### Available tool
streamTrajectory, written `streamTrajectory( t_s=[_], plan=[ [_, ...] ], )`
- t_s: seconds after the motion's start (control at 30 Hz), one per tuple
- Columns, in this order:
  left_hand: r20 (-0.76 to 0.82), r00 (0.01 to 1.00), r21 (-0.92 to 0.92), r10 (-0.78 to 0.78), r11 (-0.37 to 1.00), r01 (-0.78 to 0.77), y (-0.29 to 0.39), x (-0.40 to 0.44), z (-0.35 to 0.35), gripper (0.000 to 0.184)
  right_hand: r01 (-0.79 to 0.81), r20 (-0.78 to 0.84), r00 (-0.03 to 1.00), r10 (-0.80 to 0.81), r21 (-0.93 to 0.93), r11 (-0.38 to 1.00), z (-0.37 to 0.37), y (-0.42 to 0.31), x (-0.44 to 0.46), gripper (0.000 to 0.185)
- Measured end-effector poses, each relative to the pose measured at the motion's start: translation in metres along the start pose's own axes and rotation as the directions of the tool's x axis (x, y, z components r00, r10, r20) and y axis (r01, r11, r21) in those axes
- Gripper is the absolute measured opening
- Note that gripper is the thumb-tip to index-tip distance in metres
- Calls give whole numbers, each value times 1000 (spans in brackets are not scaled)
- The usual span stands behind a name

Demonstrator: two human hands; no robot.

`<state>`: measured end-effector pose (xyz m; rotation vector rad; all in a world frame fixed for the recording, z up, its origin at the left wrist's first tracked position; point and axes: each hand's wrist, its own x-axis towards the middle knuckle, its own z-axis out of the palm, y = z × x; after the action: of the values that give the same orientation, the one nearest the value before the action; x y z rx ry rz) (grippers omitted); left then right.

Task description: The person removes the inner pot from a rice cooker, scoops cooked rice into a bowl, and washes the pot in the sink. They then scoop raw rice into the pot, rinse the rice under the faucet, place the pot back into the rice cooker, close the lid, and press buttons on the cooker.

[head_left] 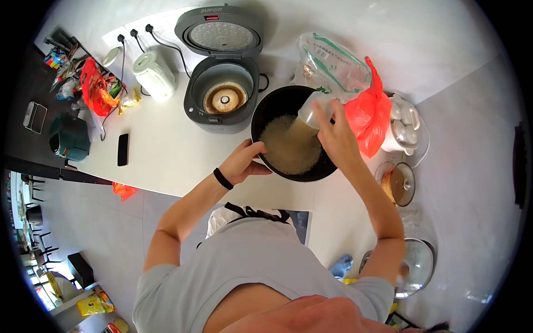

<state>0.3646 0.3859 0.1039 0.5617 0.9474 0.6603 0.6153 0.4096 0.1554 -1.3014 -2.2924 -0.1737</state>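
Observation:
A black inner pot (268,106) is tilted at the counter's edge, and my left hand (244,161) is closed on its left rim with the thumb over the edge. Pale grains that look like rice (286,151) cover its bottom. Over the pot's right side, my right hand (335,133) grips a translucent plastic cup (310,114), tipped toward the pot. A pale, blurred stream runs from the cup's mouth down to the grains. Left of the pot stands the grey rice cooker (202,114), lid up, with its brown-stained heating plate (225,99) exposed.
Behind the pot lie a clear plastic bag (327,61) and a red bag (369,116). A white appliance (402,130) and a glass-lidded pot (398,184) stand at right. To the left are a white kettle (154,75) and a black phone (122,150) on the counter (150,152).

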Motion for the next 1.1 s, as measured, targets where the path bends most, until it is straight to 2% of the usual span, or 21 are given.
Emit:
streamTrajectory(
  t_s=[0.07, 0.1, 0.13, 0.2, 0.23, 0.3, 0.33, 0.37, 0.43, 0.5, 0.57, 0.67, 0.77, 0.83, 0.87, 0.9, 0.93, 0.97, 1.0, 1.07, 1.1],
  plan=[
    [-4, 1000, -12, -14, 1000, 14, -11, 1, -1, 47, 219, -75, 968, -241, -224, 949, 6, 1, -16, 64],
    [-6, 1000, -18, -17, 1000, 17, -21, 4, -5, 48, 188, -13, 980, -197, -236, 953, 10, -2, -26, 59],
    [-8, 1000, -23, -22, 999, 22, -30, 7, -8, 50, 30, -29, 999, -32, -82, 996, 9, -4, -35, 58],
    [-14, 1000, -46, -10, 999, 9, -47, 11, -12, 50, -290, 14, 956, 294, 224, 930, 9, 0, -48, 56],
    [-20, 1000, -65, -5, 998, 4, -56, 10, -13, 50, -307, -131, 916, 379, 378, 873, 15, 14, -58, 53],
    [-44, 999, -98, 11, 995, -15, -74, 5, -17, 51, -496, 87, 669, 738, 792, 356, 9, 35, -87, 61],
    [-63, 998, -118, 22, 993, -30, -82, 0, -18, 52, -452, 228, 530, 817, 891, 44, 6, 39, -103, 61],
    [-91, 995, -131, 29, 991, -41, -89, -7, -21, 51, -430, 317, 477, 819, 897, -96, 18, 53, -127, 61],
    [-155, 987, -161, 41, 985, -66, -105, -22, -28, 49, -474, 463, 308, 831, 832, -288, 71, 82, -192, 54],
    [-232, 972, -195, 36, 977, -82, -118, -43, -40, 50, -466, 557, 211, 803, 780, -418, 142, 110, -277, 46],
    [-306, 951, -229, 46, 966, -120, -136, -70, -53, 53, -461, 616, 56, 785, 714, -527, 177, 113, -317, 40],
    [-403, 909, -260, 106, 939, -225, -159, -117, -79, 60, -419, 613, 78, 786, 736, -532, 200, 120, -336, 40],
    [-517, 840, -284, 161, 894, -347, -186, -172, -101, 61, -450, 571, -11, 821, 731, -514, 201, 114, -318, 45],
    [-580, 791, -292, 194, 857, -425, -210, -211, -120, 61, -661, 533, 288, 796, 712, -238, 219, 135, -347, 51],
    [-618, 758, -293, 207, 834, -467, -226, -235, -129, 61, -485, 566, 27, 824, 728, -485, 198, 104, -319, 55],
    [-672, 707, -285, 221, 803, -522, -240, -261, -135, 59, -611, 491, 48, 870, 704, -364, 199, 100, -318, 57],
    [-725, 650, -271, 228, 773, -574, -250, -284, -138, 56, -660, 302, 74, 951, 730, -180, 201, 87, -306, 59],
    [-774, 592, -258, 225, 742, -619, -263, -309, -142, 54, -853, 119, 170, 978, 516, 85, 201, 52, -279, 57],
    [-797, 577, -283, 179, 733, -619, -258, -340, -160, 54, -947, -69, 258, 964, 182, 267, 203, 21, -252, 55],
    [-841, 520, -292, 152, 681, -672, -292, -400, -174, 54, -622, -302, 739, 602, 35, 782, 225, -43, -220, 50],
    [-869, 476, -283, 139, 649, -706, -300, -433, -176, 55, -543, -156, 798, 582, 232, 807, 230, -103, -187, 45]
  ],
)
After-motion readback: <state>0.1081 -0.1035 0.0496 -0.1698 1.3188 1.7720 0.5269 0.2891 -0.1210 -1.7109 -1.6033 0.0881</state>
